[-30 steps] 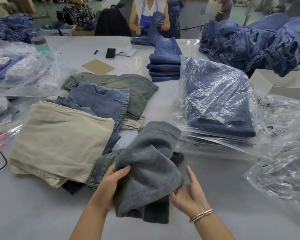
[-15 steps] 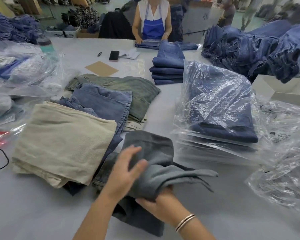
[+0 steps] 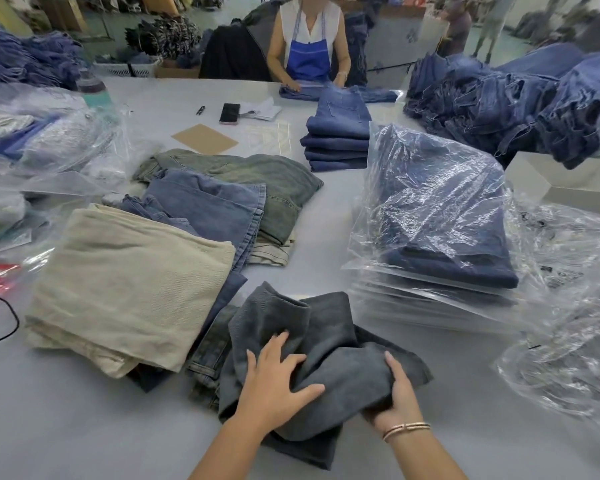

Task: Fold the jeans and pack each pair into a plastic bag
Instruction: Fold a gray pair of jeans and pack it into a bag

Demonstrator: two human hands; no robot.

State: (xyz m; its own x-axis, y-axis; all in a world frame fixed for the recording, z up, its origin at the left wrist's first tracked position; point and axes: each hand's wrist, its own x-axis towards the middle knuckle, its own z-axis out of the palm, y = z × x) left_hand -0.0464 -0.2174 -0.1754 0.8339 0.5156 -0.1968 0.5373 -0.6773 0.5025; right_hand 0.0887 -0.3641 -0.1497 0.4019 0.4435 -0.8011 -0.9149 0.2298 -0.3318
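While hands (image 3: 326, 393) bunch grey jeans (image 3: 329, 344), table edge (image 3: 84, 438) bare.

table (image 3: 84, 427): pale grey, fills lower frame | floor (image 3: 520, 53): greenish, upper right | crates (image 3: 129, 68): white, upper left past the table edge | box (image 3: 565, 183): white, right edge | light: even, bright overhead

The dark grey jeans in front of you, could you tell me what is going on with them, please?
A person is folding the dark grey jeans on the pale grey table. The left hand presses flat on top; the right hand grips the bunched edge. They are not bagged yet. A stack of clear plastic bags holding dark blue jeans lies beyond, to the right.
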